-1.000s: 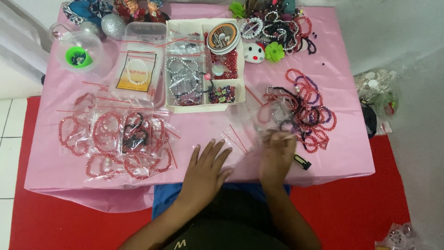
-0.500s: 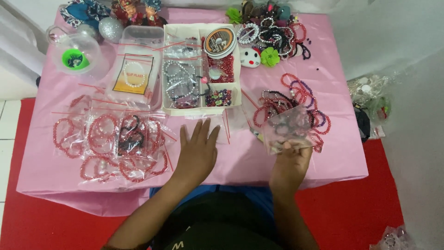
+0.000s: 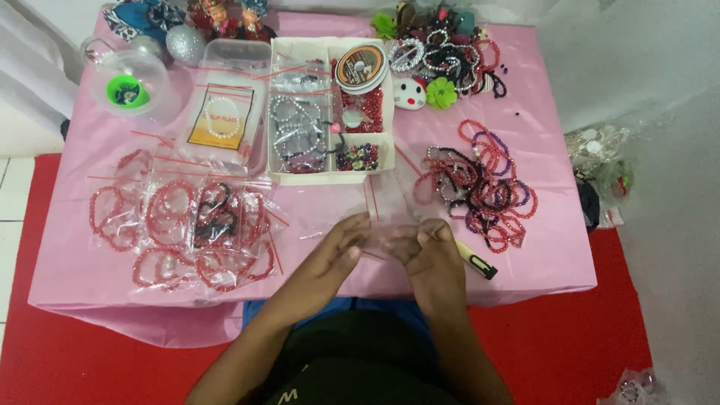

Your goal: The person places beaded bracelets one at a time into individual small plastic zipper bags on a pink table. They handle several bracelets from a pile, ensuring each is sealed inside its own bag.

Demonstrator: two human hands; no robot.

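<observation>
Pink plastic sheeting covers the low table [image 3: 525, 262], and at its near edge both hands meet over a small clear zip bag [image 3: 386, 225]: the left hand [image 3: 330, 259] pinches one side of its mouth, the right hand [image 3: 427, 255] curls around the other. Packing looks to be at the bag-opening step; the loose bracelet pile [image 3: 484, 184] lies just right, near a yellow-and-black lighter [image 3: 476, 260].
</observation>
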